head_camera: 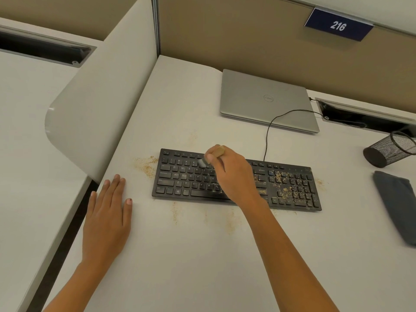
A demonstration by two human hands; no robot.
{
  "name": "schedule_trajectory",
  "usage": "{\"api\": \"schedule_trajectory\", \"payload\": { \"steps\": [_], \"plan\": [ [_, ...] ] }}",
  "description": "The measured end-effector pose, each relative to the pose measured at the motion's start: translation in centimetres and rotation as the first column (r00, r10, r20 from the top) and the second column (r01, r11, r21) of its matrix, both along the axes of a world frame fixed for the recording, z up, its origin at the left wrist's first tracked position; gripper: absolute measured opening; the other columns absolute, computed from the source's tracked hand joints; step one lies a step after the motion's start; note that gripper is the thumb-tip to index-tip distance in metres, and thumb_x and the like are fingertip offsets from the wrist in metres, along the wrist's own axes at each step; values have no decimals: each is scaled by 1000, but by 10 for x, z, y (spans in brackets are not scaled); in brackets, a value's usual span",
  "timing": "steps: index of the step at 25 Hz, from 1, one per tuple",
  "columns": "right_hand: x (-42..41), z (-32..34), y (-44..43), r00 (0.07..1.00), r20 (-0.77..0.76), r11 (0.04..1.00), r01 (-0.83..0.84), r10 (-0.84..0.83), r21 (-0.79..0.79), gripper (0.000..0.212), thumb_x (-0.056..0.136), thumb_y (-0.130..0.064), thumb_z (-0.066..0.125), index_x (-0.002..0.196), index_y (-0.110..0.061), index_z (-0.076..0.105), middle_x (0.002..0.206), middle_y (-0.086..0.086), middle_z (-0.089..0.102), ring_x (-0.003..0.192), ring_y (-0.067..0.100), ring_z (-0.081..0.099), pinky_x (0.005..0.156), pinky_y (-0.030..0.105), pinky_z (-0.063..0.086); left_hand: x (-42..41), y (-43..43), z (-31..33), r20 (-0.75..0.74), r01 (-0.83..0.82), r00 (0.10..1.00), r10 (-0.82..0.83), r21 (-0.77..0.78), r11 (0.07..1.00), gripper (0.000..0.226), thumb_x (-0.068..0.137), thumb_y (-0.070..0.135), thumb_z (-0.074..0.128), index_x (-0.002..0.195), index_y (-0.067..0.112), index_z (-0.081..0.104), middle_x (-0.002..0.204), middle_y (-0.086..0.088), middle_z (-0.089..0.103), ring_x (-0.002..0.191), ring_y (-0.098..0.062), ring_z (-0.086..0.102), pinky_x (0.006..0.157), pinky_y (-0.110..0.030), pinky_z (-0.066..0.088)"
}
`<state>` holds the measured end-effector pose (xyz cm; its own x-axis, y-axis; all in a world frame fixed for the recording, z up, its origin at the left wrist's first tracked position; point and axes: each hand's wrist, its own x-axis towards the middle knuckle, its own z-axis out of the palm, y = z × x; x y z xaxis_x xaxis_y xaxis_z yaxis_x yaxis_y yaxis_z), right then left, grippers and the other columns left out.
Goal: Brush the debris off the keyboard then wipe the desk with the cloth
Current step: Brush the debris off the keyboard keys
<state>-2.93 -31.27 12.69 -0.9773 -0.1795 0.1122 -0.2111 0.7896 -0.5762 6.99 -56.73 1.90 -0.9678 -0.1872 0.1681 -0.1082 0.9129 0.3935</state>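
Note:
A black keyboard [180,179] lies across the middle of the white desk [180,255]. Tan crumbs [284,188] cover its right-hand keys, and more crumbs lie on the desk to its left and in front of it. My right hand [234,174] grips a small brush [203,162] by its wooden handle, the blurred bristles over the upper middle keys. My left hand [108,212] rests flat on the desk, left of the keyboard, fingers straight. A folded dark grey cloth [396,206] lies at the desk's right edge.
A closed silver laptop [265,100] sits behind the keyboard, whose black cable [267,136] runs to a cable slot [364,118] at the back right. A black mesh pen cup [389,152] lies tipped on its side. A white curved divider [96,109] borders the left.

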Motion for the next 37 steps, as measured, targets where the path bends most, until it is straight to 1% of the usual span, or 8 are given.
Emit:
{"api": "schedule_trajectory", "payload": {
  "steps": [5,9,13,22,27,32,35,37],
  "plan": [
    [-13,1,22,999,-30,966,-24,33,256,17,100,-23,46,91,-20,60,89,-7,62,87,17,55,72,37,48,0,0,-1,-6,-2,1000,2,0,1000,63,101,41,19,153,8,33,159,-6,31,149,-19,20,123,-31,0],
    [-9,1,14,996,-88,994,37,-28,100,18,99,-26,48,90,-26,63,88,-13,63,80,7,54,65,25,42,1,-2,-2,-5,0,1000,0,-6,1000,63,101,41,19,153,8,33,159,-5,31,150,-19,19,124,-37,5],
    [-4,3,11,983,-19,981,185,-184,58,31,102,-28,43,79,-16,59,58,-13,50,52,5,46,52,22,31,0,0,-2,-4,0,1000,0,1,1000,63,101,41,19,153,8,33,160,-5,31,150,-18,19,124,-36,5],
    [-3,1,13,993,-81,993,91,-85,73,24,101,-29,43,86,-21,60,78,-11,59,68,9,53,59,23,40,1,-1,-3,-4,-2,1000,2,-7,1000,62,101,40,20,152,7,33,159,-6,32,149,-20,21,124,-38,7],
    [-13,6,24,999,-51,973,-4,16,230,17,100,-24,45,89,-18,56,84,-7,62,78,16,57,71,38,50,0,0,-2,-10,2,1000,-2,-9,1000,62,101,39,21,152,6,35,158,-7,33,149,-22,23,123,-41,9],
    [-14,2,21,989,-4,983,-147,148,112,17,100,-23,46,90,-20,59,89,-9,62,86,14,56,77,40,50,1,-2,-2,-12,-1,1000,0,-12,1000,62,101,40,20,152,7,34,158,-7,33,149,-21,22,123,-38,7],
    [-18,1,30,999,-50,976,-7,18,216,17,100,-22,44,92,-19,58,88,-7,63,84,15,57,73,37,50,1,0,-3,-9,2,1000,-3,-18,1000,62,101,39,20,152,6,35,158,-7,33,148,-22,23,123,-41,10],
    [-17,2,29,993,-105,989,70,-57,134,18,101,-23,45,91,-20,59,89,-8,62,81,14,56,67,30,47,1,-1,-4,-10,-3,1000,2,-20,1000,62,101,39,20,152,6,35,158,-7,33,149,-22,23,123,-42,10]
  ]
}}
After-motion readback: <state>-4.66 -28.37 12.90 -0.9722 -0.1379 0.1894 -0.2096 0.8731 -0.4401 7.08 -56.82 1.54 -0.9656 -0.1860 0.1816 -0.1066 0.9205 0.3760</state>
